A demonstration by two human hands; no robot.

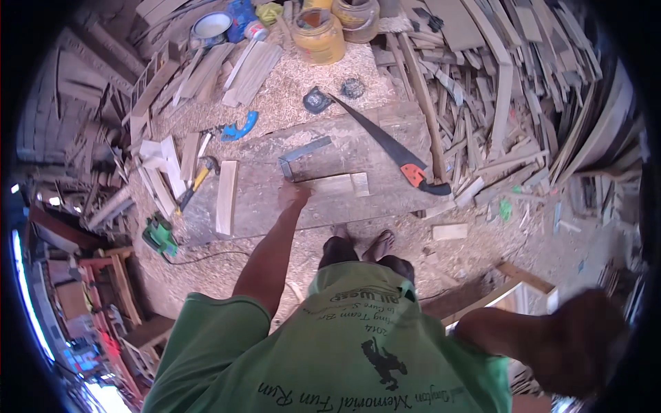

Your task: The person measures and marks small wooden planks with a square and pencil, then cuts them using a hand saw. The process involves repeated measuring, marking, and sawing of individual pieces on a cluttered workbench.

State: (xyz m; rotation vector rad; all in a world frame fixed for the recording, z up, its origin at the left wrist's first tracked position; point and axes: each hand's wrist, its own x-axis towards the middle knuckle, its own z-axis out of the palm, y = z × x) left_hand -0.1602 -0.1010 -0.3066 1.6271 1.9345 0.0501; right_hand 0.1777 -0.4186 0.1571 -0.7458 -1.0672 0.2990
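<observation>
One bare left hand (296, 195) meets the left end of a pale, flat wooden board (337, 186) on the brown plank worktop (258, 180); likely light, stiff, best held by its long edges; the bare right hand (585, 341) blurs far right; I cannot tell how either hand's fingers are set.

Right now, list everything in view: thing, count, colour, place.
Wooden workbench: 1, grey-brown, centre
Long-bladed handsaw: 1, dark, orange-black handle, bench right
L-shaped metal square: 1, grey, bench middle
Flat wooden board: 1, pale, bench's near side
Rectangular wooden plank: 1, pale, bench left
Hammer: 1, yellow-black handle, bench left
Corded power tool: 1, green, left of bench
Plastic tubs: at least 2, yellow, top centre
Round basin: 1, white, top left
Scrap timber: uncountable, brown, both sides
Shirt: 1, green, bottom
Left hand: 1, at board's left end
Right hand: 1, blurred, lower right
</observation>
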